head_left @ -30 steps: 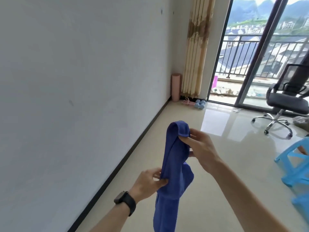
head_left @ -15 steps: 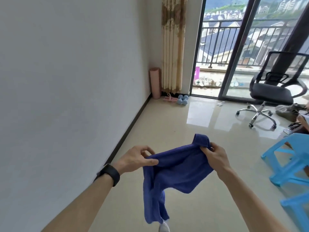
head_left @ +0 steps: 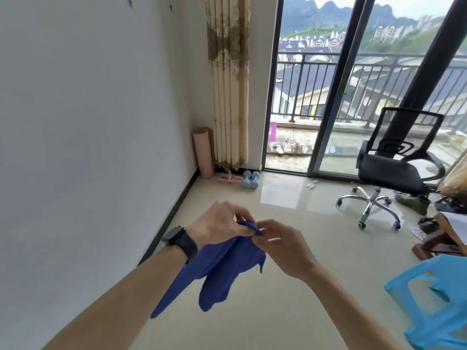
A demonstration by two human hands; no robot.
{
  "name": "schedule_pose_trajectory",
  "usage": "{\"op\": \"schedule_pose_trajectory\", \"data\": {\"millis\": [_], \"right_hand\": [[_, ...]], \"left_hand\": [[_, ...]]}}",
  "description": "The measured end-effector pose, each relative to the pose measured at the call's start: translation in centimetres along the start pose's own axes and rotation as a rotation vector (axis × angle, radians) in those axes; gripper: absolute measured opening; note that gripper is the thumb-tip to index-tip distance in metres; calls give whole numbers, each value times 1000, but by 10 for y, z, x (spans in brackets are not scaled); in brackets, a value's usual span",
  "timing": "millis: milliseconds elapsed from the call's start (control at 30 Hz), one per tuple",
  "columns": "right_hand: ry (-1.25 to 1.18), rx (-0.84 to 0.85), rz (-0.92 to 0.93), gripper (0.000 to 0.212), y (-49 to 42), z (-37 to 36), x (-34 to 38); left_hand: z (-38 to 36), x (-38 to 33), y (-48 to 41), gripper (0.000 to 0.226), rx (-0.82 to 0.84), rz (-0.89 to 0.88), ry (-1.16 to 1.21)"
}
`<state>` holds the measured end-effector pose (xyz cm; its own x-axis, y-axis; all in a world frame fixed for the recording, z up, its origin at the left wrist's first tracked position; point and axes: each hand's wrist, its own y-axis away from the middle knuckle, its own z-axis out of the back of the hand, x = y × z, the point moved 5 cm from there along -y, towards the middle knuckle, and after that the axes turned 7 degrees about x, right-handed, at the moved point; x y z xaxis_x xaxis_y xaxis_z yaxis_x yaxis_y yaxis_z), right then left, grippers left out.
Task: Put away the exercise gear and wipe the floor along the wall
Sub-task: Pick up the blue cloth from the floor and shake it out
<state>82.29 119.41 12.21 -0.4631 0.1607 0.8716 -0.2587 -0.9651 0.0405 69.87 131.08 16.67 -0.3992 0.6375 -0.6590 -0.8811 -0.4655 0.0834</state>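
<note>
Both hands are meeting in mid-air above the floor (head_left: 278,311), near its left edge along the wall (head_left: 88,147). Left hand (head_left: 219,223) is pinching the bunched top of the blue cloth (head_left: 222,271). Right hand (head_left: 285,251) is pinching the same corner, with its fingertips right next to the left's. The rest of the cloth is hanging below the wrists. Pink rolled mat (head_left: 203,152) is standing upright in the floor's far left corner. Light-blue dumbbells (head_left: 250,179) are lying near it, by the curtain (head_left: 228,84). Office chair (head_left: 389,170) is standing toward the far right edge.
</note>
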Motion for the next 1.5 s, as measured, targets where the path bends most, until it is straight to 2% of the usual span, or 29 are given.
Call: {"op": "schedule_pose_trajectory", "data": {"millis": [33,100,233,367,500,567,667,767,833,867,933,1000,1200,1333,1500], "right_hand": [[7,-31,24,17,-25,17,-4],[34,-81,61,19,-74,55,-10],[45,-117,118,22,-172,133,-30],[23,-145,93,25,-261,208,-57],[-4,-260,40,22,-341,269,-90],[-5,-255,12,21,-383,285,-111],[-14,-108,-52,14,-452,284,-141],[-38,119,-23,36,-523,267,-144],[-21,226,3,41,-573,252,-135],[0,231,18,34,-599,247,-132],[46,128,46,9,-654,249,-128],[75,46,79,13,-705,259,-124],[253,115,195,13,-840,272,-91],[323,191,310,15,-942,256,-76],[410,315,405,15,-1063,227,-61]], "left_hand": [[8,4,-27,12,-30,-8,17],[21,19,-76,16,-78,18,53],[28,66,-172,12,-63,169,100],[45,103,-255,16,-86,293,145],[84,123,-335,21,-177,291,120],[104,129,-379,18,-268,258,165],[124,136,-448,16,-345,206,313],[145,147,-520,14,-326,134,319],[160,160,-567,12,-267,89,258],[171,167,-587,12,-248,79,239],[200,184,-621,10,-250,75,220],[230,208,-647,9,-290,105,226],[298,299,-690,10,-346,284,183],[341,373,-704,15,-455,493,22],[391,449,-705,21,-498,801,-120]]}}
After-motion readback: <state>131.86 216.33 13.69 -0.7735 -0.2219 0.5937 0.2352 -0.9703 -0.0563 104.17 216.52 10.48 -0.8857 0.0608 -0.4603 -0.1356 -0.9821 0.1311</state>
